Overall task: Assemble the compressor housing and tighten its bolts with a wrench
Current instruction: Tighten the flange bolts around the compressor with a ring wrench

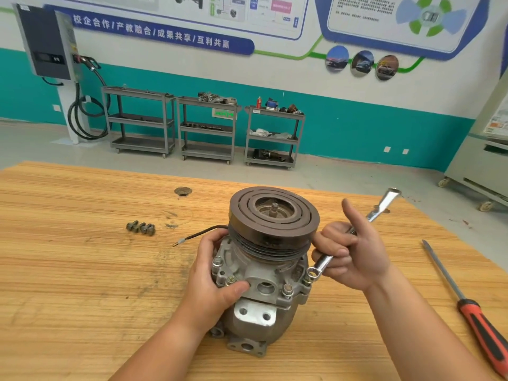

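On table (82,270), compressor (258,273) gripped, wrench (380,209) at bolt (307,280)

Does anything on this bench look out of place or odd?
Nothing spilled or broken. Three bolts lie loose on the table, left of the compressor, not yet fitted, and its black wire sticks out unconnected, tip bare.
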`<state>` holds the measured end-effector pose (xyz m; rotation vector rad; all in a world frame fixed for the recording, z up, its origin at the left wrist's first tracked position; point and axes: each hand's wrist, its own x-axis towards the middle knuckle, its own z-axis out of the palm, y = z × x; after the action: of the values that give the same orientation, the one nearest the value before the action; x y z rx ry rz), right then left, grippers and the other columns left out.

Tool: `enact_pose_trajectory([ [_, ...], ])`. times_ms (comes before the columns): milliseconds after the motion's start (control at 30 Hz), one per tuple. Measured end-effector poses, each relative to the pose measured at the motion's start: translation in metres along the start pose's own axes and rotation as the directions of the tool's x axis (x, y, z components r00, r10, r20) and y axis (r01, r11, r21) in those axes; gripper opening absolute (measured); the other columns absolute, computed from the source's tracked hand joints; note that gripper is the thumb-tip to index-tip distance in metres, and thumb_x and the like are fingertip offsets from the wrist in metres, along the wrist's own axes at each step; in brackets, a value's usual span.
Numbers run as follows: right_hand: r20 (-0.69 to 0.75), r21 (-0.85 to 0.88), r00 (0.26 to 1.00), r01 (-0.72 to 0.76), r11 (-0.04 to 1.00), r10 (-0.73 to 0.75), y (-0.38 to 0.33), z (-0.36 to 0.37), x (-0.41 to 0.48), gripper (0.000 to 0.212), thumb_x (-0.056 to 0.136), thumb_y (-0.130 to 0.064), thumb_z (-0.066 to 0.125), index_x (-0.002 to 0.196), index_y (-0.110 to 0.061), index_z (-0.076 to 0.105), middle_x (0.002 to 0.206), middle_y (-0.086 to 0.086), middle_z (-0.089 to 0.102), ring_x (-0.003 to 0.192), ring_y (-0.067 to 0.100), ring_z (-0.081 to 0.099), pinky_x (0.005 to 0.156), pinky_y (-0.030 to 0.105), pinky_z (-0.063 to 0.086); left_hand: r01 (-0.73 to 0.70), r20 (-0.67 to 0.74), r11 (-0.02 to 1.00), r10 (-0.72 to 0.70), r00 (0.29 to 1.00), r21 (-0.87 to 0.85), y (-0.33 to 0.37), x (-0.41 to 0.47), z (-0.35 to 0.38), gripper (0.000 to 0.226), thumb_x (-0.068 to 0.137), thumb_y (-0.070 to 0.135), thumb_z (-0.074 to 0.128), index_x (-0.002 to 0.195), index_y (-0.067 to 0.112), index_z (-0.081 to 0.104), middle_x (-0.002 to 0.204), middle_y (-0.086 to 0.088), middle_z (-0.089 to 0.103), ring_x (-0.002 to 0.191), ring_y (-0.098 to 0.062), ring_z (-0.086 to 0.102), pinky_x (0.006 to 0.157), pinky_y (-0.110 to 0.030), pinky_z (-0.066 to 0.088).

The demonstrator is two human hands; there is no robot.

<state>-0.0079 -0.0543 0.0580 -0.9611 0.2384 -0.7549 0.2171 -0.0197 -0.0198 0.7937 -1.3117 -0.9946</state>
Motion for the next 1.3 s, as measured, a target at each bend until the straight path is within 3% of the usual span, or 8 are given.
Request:
enact_pose_trajectory([
  [133, 0.016, -0.034, 0.999, -0.05, 0.998, 0.05, -0.003, 0.001, 0.004, 0.053, 0.089, -0.055, 0.048, 0.052, -0.02, 0.035, 0.052, -0.002, 0.034, 0.043, 0.009, 0.025, 0.038, 0.016, 0.028, -0.001, 0.009, 1.0, 0.001, 1.0, 0.002, 0.0, 0.0, 0.0, 0.109, 0.038, 0.076, 0.08, 0.125, 0.023, 0.042, 0.116, -0.003, 0.064, 0.107, -0.019, 0.065, 0.082, -0.028, 0.053],
  [400, -0.248, -0.261, 0.957, 0.081, 0.962, -0.148, 0.004, 0.022, -0.015, 0.055, 0.071, -0.061, 0.067, 0.042, -0.022, 0.04, 0.047, -0.002, 0.043, 0.041, 0.011, 0.017, 0.033, 0.016, 0.034, 0.019, 0.013, 1.0, -0.019, 1.0, 0.024, -0.001, 0.0, -0.001, 0.105, 0.041, 0.075, 0.08, 0.126, 0.026, 0.042, 0.116, 0.002, 0.064, 0.109, -0.021, 0.064, 0.086, -0.035, 0.054],
  [533, -0.374, -0.207, 0.894, 0.177, 0.962, -0.245, 0.015, 0.033, -0.024, 0.059, 0.065, -0.061, 0.071, 0.043, -0.024, 0.03, 0.046, -0.002, 0.041, 0.042, 0.01, 0.014, 0.031, 0.014, 0.029, 0.014, 0.04, 1.0, -0.015, 0.999, 0.024, -0.005, 0.0, -0.006, 0.087, 0.048, 0.047, 0.085, 0.124, 0.039, 0.045, 0.123, -0.005, 0.061, 0.113, -0.028, 0.061, 0.094, -0.055, 0.049],
  [733, -0.637, -0.386, 0.47, 0.492, 0.78, -0.611, 0.058, 0.071, -0.029, 0.052, 0.079, -0.05, 0.041, 0.035, -0.022, 0.04, 0.043, -0.001, 0.038, 0.037, 0.008, 0.02, 0.037, 0.012, 0.029, 0.02, 0.078, 0.995, -0.028, 0.997, 0.1, -0.01, 0.002, -0.013, 0.083, 0.048, 0.038, 0.082, 0.12, 0.056, 0.044, 0.12, 0.016, 0.06, 0.114, -0.018, 0.061, 0.096, -0.05, 0.049],
  [900, -0.545, -0.749, 0.272, 0.268, 0.606, -0.793, 0.107, 0.102, -0.02, 0.043, 0.056, -0.061, 0.064, 0.051, -0.02, 0.055, 0.06, -0.007, 0.055, 0.042, 0.008, 0.051, 0.046, 0.022, 0.046, -0.017, 0.078, 0.992, 0.007, 0.997, 0.124, -0.008, 0.002, -0.012, 0.086, 0.045, 0.041, 0.081, 0.12, 0.06, 0.042, 0.12, 0.021, 0.059, 0.116, -0.016, 0.059, 0.096, -0.043, 0.049],
  [1000, -0.343, -0.885, 0.268, 0.228, 0.405, -0.9, 0.127, 0.11, -0.014, 0.024, 0.062, -0.039, 0.063, 0.054, -0.024, 0.045, 0.075, -0.01, 0.052, 0.052, 0.005, 0.053, 0.052, 0.015, 0.044, -0.022, 0.078, 0.993, 0.013, 0.997, 0.119, -0.008, 0.002, -0.012, 0.088, 0.044, 0.041, 0.083, 0.12, 0.059, 0.043, 0.12, 0.019, 0.059, 0.116, -0.018, 0.06, 0.096, -0.045, 0.048],
  [1100, -0.425, -0.728, 0.311, 0.441, 0.525, -0.85, 0.11, 0.107, -0.022, 0.036, 0.06, -0.056, 0.073, 0.05, -0.026, 0.058, 0.063, -0.007, 0.055, 0.047, 0.007, 0.051, 0.047, 0.018, 0.041, -0.008, 0.079, 0.993, -0.002, 0.997, 0.121, -0.009, 0.002, -0.013, 0.087, 0.045, 0.039, 0.083, 0.12, 0.057, 0.042, 0.118, 0.02, 0.06, 0.114, -0.016, 0.061, 0.096, -0.05, 0.049],
  [1300, -0.479, -0.291, 0.701, 0.44, 0.849, -0.528, 0.042, 0.07, -0.037, 0.061, 0.059, -0.071, 0.066, 0.04, -0.024, 0.032, 0.051, 0.001, 0.044, 0.038, 0.009, 0.029, 0.039, 0.014, 0.034, 0.006, 0.069, 0.994, -0.013, 0.997, 0.11, -0.009, 0.002, -0.012, 0.087, 0.045, 0.039, 0.084, 0.119, 0.059, 0.043, 0.117, 0.02, 0.06, 0.114, -0.018, 0.061, 0.096, -0.053, 0.049],
])
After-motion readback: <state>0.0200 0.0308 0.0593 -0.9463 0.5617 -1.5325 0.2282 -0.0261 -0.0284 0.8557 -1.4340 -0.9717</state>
